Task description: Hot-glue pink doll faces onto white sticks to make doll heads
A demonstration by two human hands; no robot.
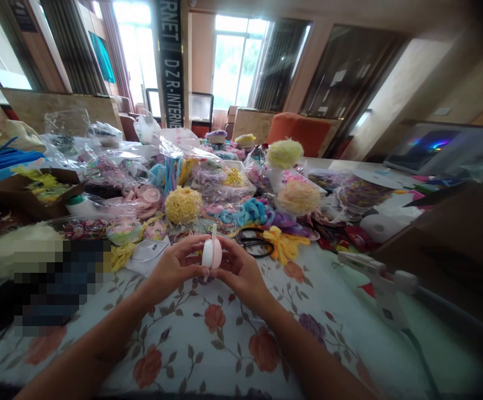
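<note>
Between both hands, above the flowered tablecloth (214, 344), is a small round white-and-pink piece (211, 254) held upright on its edge. A short pale stick (214, 231) rises from its top. My left hand (179, 260) grips its white side with curled fingers and thumb. My right hand (240, 269) closes on the pinkish side, and the two thumbs nearly meet at the bottom. Just beyond the right hand lies a black loop-handled tool (256, 244), probably scissors, beside yellow fuzzy strips (285, 243). A yellow pompom ball (183, 205) sits behind the left hand.
A white glue gun (385, 289) with its cord lies at the right, near a brown cardboard box (466, 239). Plastic bags, yarn and craft parts heap across the back. A cardboard box of yellow pieces (45, 191) and a fluffy cream bundle (20, 247) are at the left.
</note>
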